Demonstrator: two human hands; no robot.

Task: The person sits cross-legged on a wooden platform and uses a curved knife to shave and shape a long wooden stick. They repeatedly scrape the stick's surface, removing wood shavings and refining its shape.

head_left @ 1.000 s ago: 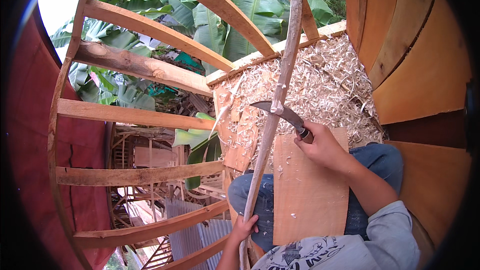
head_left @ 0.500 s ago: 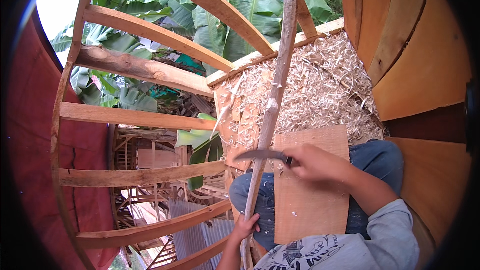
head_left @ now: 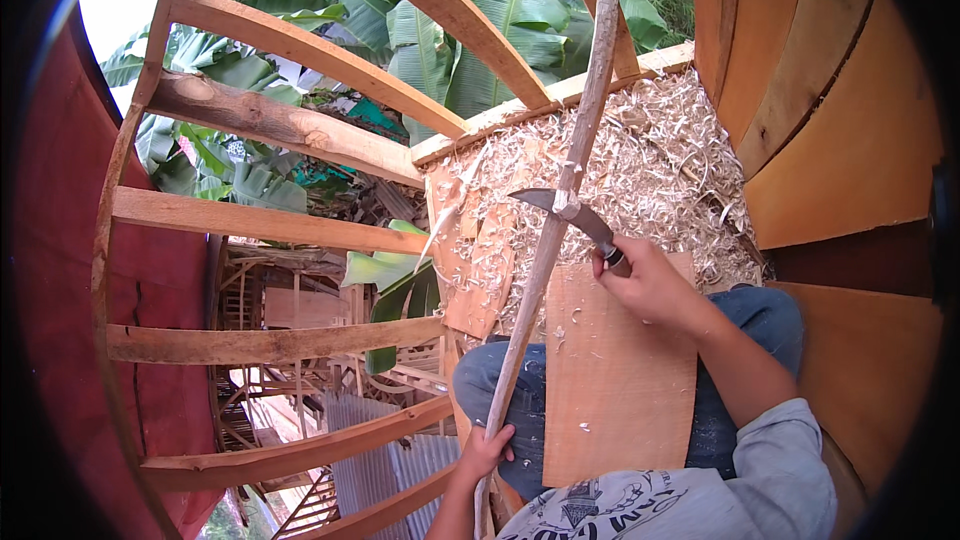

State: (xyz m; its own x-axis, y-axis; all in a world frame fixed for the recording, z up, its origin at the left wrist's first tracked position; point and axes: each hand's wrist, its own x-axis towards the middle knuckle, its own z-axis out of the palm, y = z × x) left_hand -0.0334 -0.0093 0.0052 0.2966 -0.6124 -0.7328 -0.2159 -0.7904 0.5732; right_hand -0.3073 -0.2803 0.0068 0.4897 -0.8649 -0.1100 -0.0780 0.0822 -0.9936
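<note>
A long, rough wooden stick [head_left: 540,275] slants up and away from my lap, its far end rising over the shavings. Low on the stick, my left hand [head_left: 484,452] is wrapped round it near my knee. My right hand [head_left: 648,283] grips the dark handle of a knife with a curved blade [head_left: 582,212]. The blade lies across the stick at a knot, about midway along it. A flat wooden board [head_left: 620,380] rests over my lap, with a few small chips on it.
Curly wood shavings [head_left: 660,155] pile up on the floor ahead. Wooden slats [head_left: 270,230] form an open railing on the left, with banana leaves [head_left: 480,30] beyond. Wooden planks [head_left: 850,150] make a wall on the right. A red sheet [head_left: 60,290] hangs at far left.
My right hand has carried the knife farther up the stick, away from me, to the knot. The stick's far end has tilted slightly right. My left hand keeps its hold.
</note>
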